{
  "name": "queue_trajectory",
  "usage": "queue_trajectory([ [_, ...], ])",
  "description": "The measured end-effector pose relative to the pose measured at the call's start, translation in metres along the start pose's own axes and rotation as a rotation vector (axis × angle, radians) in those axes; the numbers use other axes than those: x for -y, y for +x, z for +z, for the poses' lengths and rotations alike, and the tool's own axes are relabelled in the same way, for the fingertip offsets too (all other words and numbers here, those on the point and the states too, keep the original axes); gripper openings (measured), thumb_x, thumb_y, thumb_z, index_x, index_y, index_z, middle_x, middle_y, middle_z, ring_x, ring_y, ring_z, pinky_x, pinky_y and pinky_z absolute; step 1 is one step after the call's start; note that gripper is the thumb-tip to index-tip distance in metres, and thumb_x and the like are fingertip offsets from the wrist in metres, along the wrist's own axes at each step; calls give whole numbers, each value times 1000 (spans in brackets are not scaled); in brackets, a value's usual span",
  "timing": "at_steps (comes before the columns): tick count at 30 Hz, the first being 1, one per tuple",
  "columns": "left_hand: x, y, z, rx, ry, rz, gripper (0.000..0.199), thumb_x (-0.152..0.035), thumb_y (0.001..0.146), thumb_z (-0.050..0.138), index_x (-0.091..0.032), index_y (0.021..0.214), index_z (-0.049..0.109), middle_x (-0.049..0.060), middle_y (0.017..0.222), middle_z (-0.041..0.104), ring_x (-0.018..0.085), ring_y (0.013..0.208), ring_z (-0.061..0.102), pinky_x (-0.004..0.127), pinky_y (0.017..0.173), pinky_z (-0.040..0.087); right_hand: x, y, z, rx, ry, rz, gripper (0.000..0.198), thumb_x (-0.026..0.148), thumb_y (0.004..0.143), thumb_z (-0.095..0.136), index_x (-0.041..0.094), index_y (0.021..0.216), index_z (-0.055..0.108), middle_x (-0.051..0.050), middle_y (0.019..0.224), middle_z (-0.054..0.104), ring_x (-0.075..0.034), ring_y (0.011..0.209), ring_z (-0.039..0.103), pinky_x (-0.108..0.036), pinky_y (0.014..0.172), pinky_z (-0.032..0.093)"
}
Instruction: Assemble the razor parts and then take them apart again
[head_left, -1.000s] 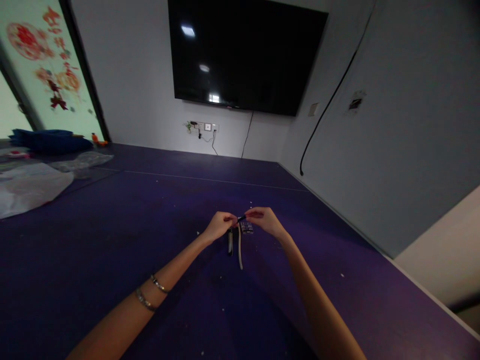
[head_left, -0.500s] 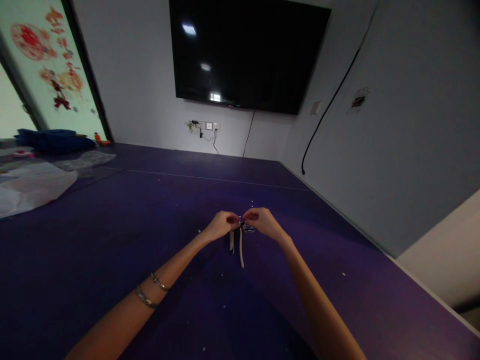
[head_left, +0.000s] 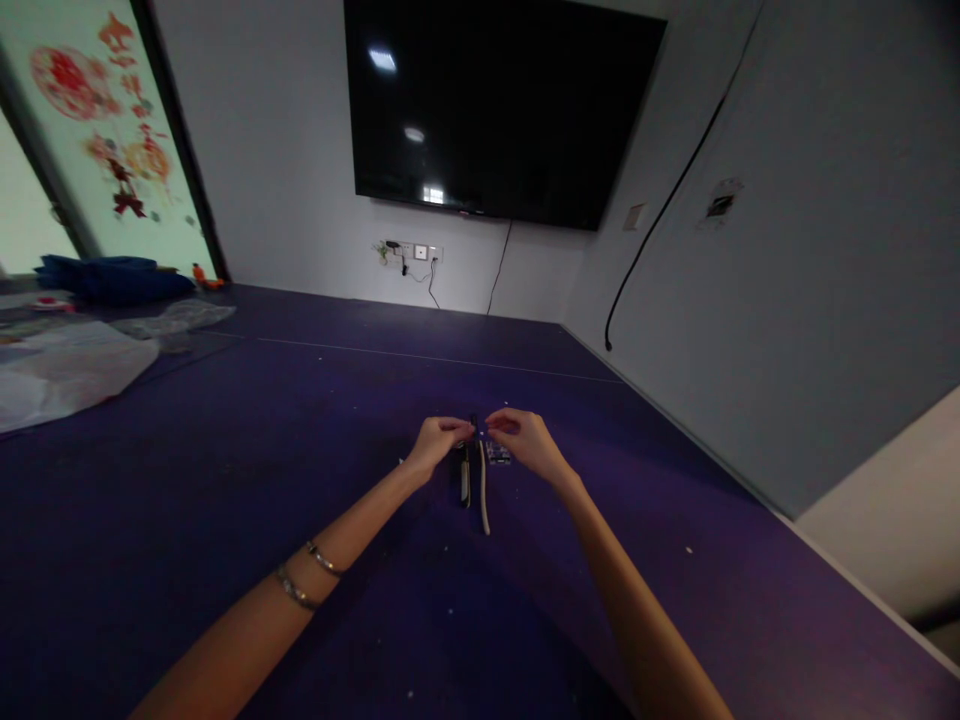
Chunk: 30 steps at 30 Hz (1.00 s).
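Note:
My left hand (head_left: 439,442) pinches with thumb and fingers at a small dark piece (head_left: 474,424), whose kind is too small to make out. Close by on the right is my right hand (head_left: 525,438), its fingers curled in a loose pinch; whatever they hold, if anything, is too small to tell. Below the fingertips a cream, slightly curved strip (head_left: 484,490) points toward me. Beside it lies a shorter whitish piece with a dark edge (head_left: 465,484). A small patterned piece (head_left: 499,454) rests on the purple surface under my right hand.
Small white scraps dot the purple surface (head_left: 300,480). At the left lie a white plastic sheet (head_left: 82,370), a dark blue cloth bundle (head_left: 112,280) and an orange object (head_left: 206,280). A television (head_left: 502,110) hangs on the wall; a black cable (head_left: 664,205) runs down at the right.
My hands have drawn slightly apart at the fingertips, leaving a small gap. The dark piece and the patterned piece now show more. The view has shifted a little.

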<state>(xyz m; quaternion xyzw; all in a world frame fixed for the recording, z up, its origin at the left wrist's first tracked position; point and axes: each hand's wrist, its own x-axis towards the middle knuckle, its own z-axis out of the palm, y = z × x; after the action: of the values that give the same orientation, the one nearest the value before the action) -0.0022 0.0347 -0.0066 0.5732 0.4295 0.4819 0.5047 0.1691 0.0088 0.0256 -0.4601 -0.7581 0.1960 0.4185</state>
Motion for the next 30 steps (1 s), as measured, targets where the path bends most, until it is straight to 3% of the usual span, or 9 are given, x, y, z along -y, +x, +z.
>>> queue_trajectory([
  [2, -2, -2, 1, -100, -179, -111, 18, -26, 63, 68, -13, 75, 69, 7, 73, 67, 15, 69, 59, 26, 64, 44, -3, 1, 6, -30, 21, 26, 14, 20, 71, 57, 17, 82, 65, -3, 79, 67, -14, 73, 62, -26, 70, 47],
  [6, -6, -9, 7, -146, -363, -206, 14, -23, 61, 69, -14, 71, 69, 6, 72, 67, 13, 67, 59, 24, 61, 44, -8, 2, 25, -100, 135, 126, 19, 22, 66, 63, 16, 83, 63, -4, 75, 67, -15, 69, 62, -27, 67, 49],
  [13, -6, -13, 13, -151, -353, -178, 11, -22, 60, 69, -14, 68, 69, 6, 70, 67, 13, 69, 59, 25, 64, 43, -15, 4, 39, -186, 199, 210, 16, 24, 63, 64, 16, 76, 64, -4, 69, 66, -16, 64, 62, -26, 59, 49],
  [20, -3, -10, 6, -74, -233, -196, 19, -26, 68, 63, -15, 82, 69, 8, 84, 68, 14, 73, 60, 25, 63, 44, -24, 7, 24, -205, 176, 226, 16, 25, 64, 62, 15, 75, 68, -4, 67, 67, -16, 61, 62, -25, 54, 49],
  [23, 3, -4, 4, -63, -45, -81, 21, -27, 69, 62, -15, 86, 68, 8, 86, 68, 16, 76, 61, 27, 68, 46, -36, 8, 6, -226, 155, 254, 17, 25, 63, 62, 14, 75, 68, -5, 68, 68, -16, 60, 62, -25, 53, 49],
  [30, 19, 10, 11, 57, 683, 381, 30, -27, 69, 65, -16, 97, 64, 9, 98, 66, 22, 94, 57, 34, 86, 41, -69, -3, -12, -205, 41, 344, 19, 22, 65, 60, 12, 78, 70, -7, 68, 69, -16, 57, 62, -25, 52, 49],
])
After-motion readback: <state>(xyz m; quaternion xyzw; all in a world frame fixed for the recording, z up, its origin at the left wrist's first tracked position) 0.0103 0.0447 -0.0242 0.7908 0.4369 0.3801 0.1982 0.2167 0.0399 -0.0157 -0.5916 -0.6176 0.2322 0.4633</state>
